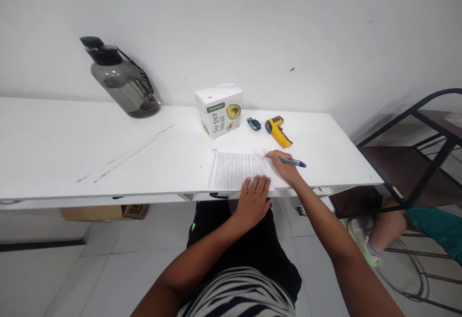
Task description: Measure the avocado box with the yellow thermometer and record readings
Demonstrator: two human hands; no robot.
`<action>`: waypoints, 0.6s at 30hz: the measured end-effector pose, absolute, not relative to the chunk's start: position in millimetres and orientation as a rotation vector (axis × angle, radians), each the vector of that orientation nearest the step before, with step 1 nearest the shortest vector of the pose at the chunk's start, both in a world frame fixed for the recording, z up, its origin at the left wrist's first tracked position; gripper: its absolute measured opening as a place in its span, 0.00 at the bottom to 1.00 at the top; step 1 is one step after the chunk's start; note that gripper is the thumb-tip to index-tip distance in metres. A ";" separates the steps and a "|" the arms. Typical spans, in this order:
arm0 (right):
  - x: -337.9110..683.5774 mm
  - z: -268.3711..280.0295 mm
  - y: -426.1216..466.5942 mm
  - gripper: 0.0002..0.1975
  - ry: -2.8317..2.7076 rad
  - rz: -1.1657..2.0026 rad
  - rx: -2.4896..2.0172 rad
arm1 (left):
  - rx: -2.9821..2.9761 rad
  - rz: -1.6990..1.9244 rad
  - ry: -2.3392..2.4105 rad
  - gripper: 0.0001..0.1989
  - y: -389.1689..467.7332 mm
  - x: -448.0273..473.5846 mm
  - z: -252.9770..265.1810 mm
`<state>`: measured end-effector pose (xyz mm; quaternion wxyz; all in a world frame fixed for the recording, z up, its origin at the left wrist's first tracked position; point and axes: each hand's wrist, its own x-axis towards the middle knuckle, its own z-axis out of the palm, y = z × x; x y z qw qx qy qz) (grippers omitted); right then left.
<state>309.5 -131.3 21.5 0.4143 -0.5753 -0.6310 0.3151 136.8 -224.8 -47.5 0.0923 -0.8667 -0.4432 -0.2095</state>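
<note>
A sheet of paper (231, 170) covered in rows of small handwriting lies at the front edge of the white desk (310, 155). My left hand (254, 199) rests on its lower right part, fingers stretched out flat over the edge. Between the fingers of my right hand (283, 165) is a blue pen (294, 162), its tip at the paper's upper right. Just behind the paper stand a white box (220, 112) with avocado pictures, a small dark device (254, 124) and a yellow infrared thermometer (278, 131).
A grey translucent water bottle (122, 83) stands at the back left against the wall. To the right is a dark metal-framed rack (415, 158). Another person's leg and shoe (364, 242) show below it. A cardboard box (104, 212) sits under the desk.
</note>
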 end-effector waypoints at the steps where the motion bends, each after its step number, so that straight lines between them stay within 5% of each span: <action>1: 309.4 20.0 -130.2 0.20 -1.576 0.773 -1.450 | -2.566 -0.631 -1.310 0.30 -224.7 136.8 -47.3; 18: 308.0 5.3 -118.4 0.24 -1.724 0.705 -1.420 | -2.504 -0.587 -1.303 0.31 -223.6 139.6 -42.6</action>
